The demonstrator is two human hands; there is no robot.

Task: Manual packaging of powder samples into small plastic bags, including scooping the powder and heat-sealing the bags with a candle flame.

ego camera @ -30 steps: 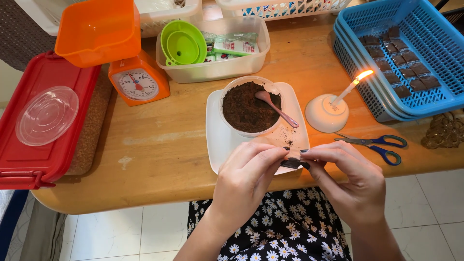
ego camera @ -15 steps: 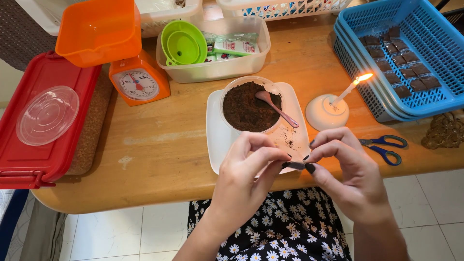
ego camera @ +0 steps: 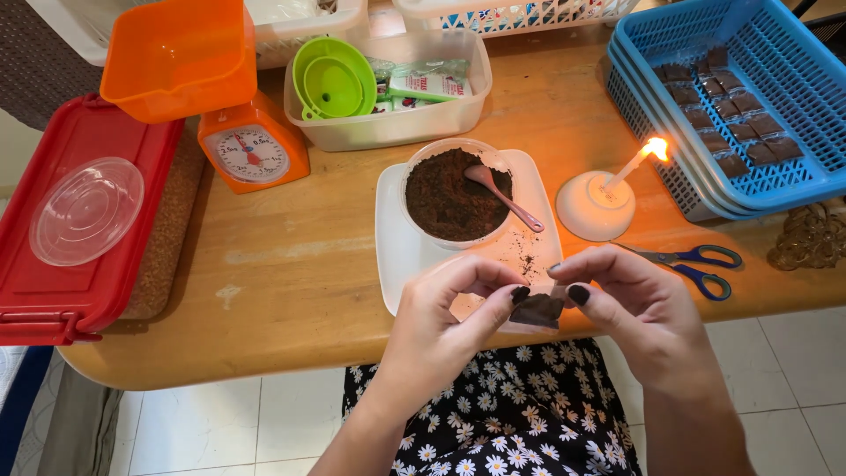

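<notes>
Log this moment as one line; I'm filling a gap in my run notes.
left hand: pinches small dark packet | right hand: pinches same packet | behind: bowl of brown powder, lit candle

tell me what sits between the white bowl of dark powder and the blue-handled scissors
In the head view, a lit white candle on its round white holder stands between the bowl and the scissors.
</notes>
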